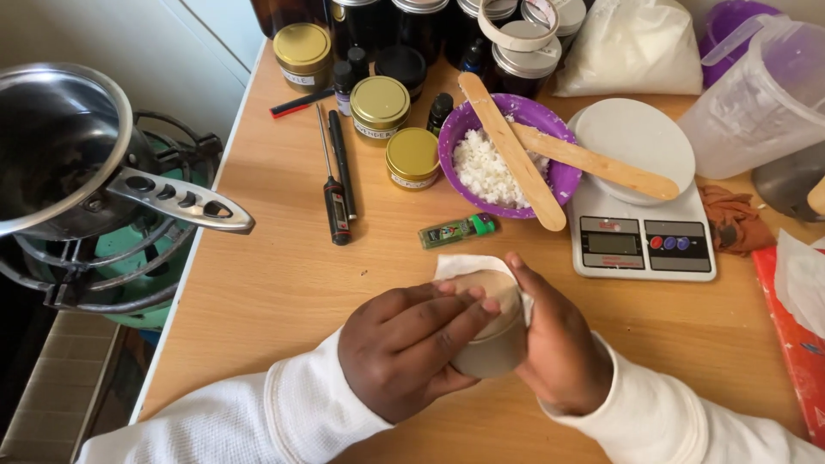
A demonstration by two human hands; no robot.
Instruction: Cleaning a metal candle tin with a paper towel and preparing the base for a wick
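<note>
One head-worn view looks steeply down from just above the wooden table [284, 283], close over both hands at the near edge, facing forward toward jars along the far edge.

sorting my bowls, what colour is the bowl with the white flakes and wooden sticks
Purple bowl, seen best in the head view, behind the hands.

Ahead of my hands, the white kitchen scale [643, 230] shows a small grey rectangular screen [612, 243] on its front panel, with red and blue round buttons beside it. Three gold-lidded tins [380, 105] further back on the counter [284, 283] carry pale paper labels around their sides, and a clear plastic bag of white flakes [632, 47] leans at the far edge. A small green lighter [457, 230] with a printed wrapper lies just before the purple bowl [563, 176].
</note>
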